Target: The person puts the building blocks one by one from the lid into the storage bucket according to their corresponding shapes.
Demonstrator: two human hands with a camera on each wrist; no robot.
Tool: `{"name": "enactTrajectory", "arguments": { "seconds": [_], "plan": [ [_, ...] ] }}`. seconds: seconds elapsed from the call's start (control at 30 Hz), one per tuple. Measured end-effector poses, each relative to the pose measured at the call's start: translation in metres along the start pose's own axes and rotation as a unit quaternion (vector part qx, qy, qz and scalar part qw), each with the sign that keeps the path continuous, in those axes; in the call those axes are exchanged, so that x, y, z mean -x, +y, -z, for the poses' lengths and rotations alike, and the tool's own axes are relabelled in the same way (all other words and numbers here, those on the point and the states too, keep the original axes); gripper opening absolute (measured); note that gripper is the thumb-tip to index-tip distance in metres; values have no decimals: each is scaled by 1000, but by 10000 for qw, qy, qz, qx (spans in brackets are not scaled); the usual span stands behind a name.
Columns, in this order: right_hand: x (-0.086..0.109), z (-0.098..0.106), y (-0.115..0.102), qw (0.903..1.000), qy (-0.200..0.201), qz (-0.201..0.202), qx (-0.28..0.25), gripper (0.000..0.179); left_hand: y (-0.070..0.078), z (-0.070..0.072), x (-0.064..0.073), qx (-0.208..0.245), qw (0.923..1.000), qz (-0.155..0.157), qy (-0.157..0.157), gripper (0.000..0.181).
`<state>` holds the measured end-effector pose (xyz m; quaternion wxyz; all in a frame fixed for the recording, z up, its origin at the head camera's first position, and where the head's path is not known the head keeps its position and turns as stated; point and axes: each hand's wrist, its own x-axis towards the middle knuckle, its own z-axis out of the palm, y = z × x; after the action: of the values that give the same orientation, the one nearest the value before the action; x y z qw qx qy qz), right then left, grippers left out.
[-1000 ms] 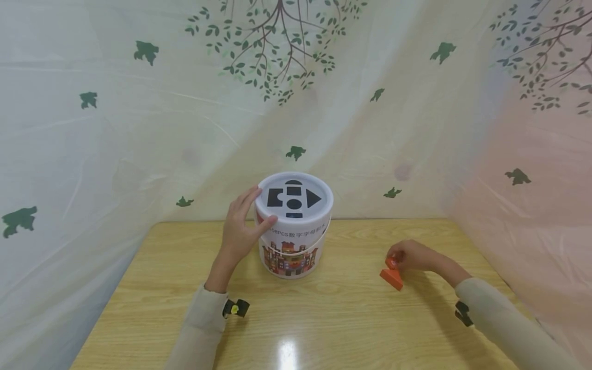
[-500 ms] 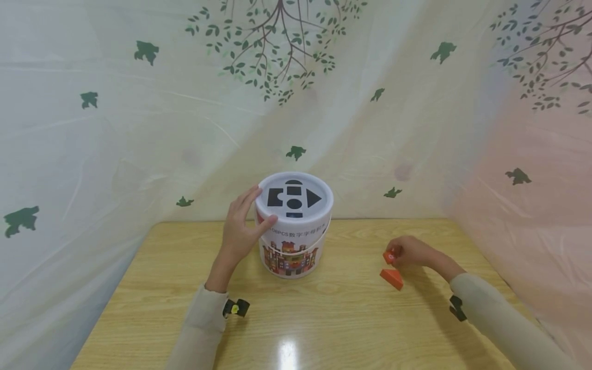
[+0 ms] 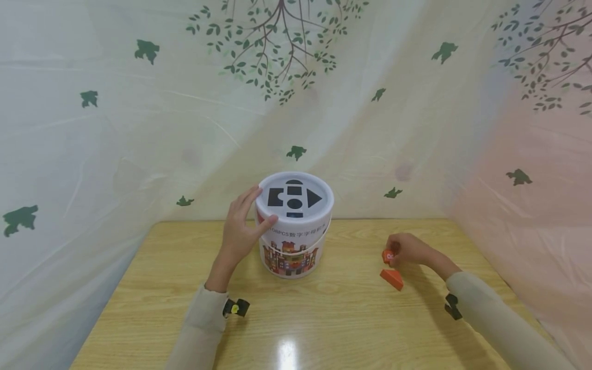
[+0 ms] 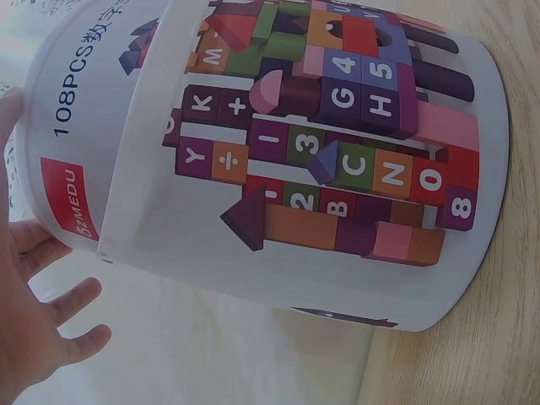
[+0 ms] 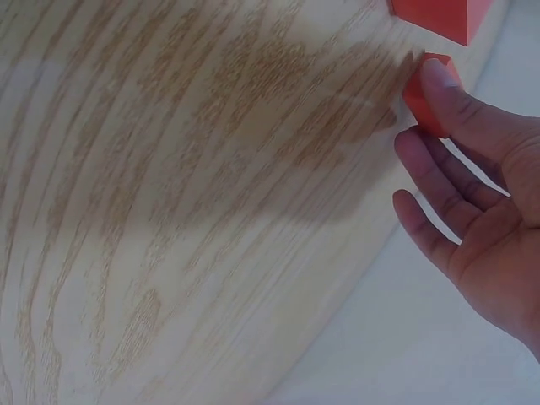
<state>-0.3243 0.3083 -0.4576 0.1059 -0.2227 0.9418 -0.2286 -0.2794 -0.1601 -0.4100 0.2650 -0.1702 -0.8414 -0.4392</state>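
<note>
A white cylindrical bucket point(image 3: 292, 236) stands upright, its side printed with a castle of toy blocks and its lid point(image 3: 306, 220) showing several dark shape cutouts. Against the lid's left rim rests my left hand point(image 3: 239, 226), fingers spread and thumb reaching over the front edge; the left wrist view point(image 4: 34, 312) catches this hand's loose fingers beside the bucket. Over the table at right, my right hand point(image 3: 409, 250) pinches a small red cube block point(image 3: 387, 256) with a white character on it. Thumb and fingertips hold this block point(image 5: 429, 97) in the right wrist view. Just below it lies a red triangular block point(image 3: 391, 279).
A light wood table point(image 3: 324, 324) carries everything. Behind it hangs a pale curtain point(image 3: 370, 139) with leaf and branch prints, close to the table's back edge. The bucket's white cord handle point(image 3: 296, 253) hangs down across its front.
My right hand has lifted the red cube up and away from the triangular block, turning it so its white character shows. The left hand and bucket have stayed put.
</note>
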Motion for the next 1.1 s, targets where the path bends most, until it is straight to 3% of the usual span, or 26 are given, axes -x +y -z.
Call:
{"name": "enactTrajectory", "arguments": {
  "seconds": [0.33, 0.57, 0.83, 1.1],
  "plan": [
    [1, 3, -4, 9999, 16, 155, -50, 26, 2, 1, 0, 44, 10000, -6, 22, 76],
    [1, 0, -2, 9997, -29, 212, -103, 10, 1, 0, 0, 31, 10000, -14, 35, 76],
    [-3, 4, -4, 9997, -95, 38, -236, 13, 1, 0, 0, 32, 10000, 12, 18, 76],
    [-7, 9, -2, 9991, -64, 194, -369, 16, 0, 0, 0, 43, 10000, -16, 27, 76]
  ]
}}
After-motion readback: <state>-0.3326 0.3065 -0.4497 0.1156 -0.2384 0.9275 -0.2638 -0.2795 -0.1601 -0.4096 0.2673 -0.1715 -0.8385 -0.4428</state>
